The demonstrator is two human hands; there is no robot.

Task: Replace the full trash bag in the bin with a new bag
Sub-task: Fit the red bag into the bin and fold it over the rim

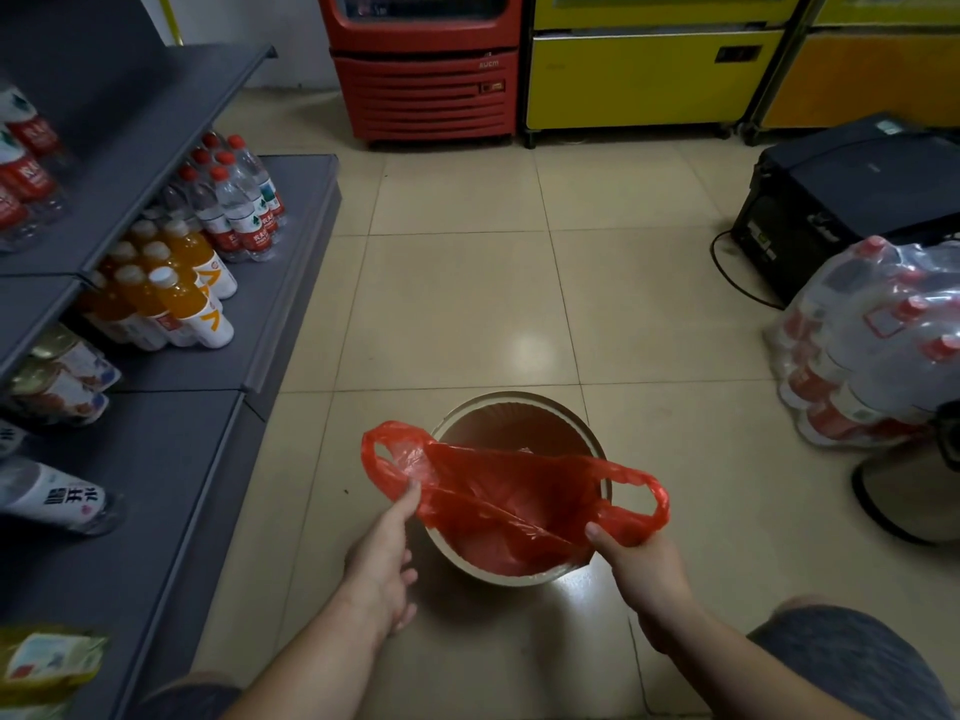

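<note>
Dim indoor light on my feed. One overhead glare patch on the floor tiles (524, 348) at centre. Shelving (130, 122) at left dark. Wide-angle bending and soft blur toward frame edges; centre reasonably sharp.

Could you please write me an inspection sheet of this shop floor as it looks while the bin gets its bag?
Surface: beige tiled floor, glossy, no spills seen.
Job's things: red bag held spread over the round bin; its handles are not over the rim.
Clutter: wrapped pack of bottles on the floor at right; fan base beside it.
Grips: left hand pinches the bag's left edge; right hand clutches its right handle.
Cables: black cable loops on the floor by the black box.
Surroundings: grey shelves with water and juice bottles at left; red cooler and yellow cooler behind.
</note>
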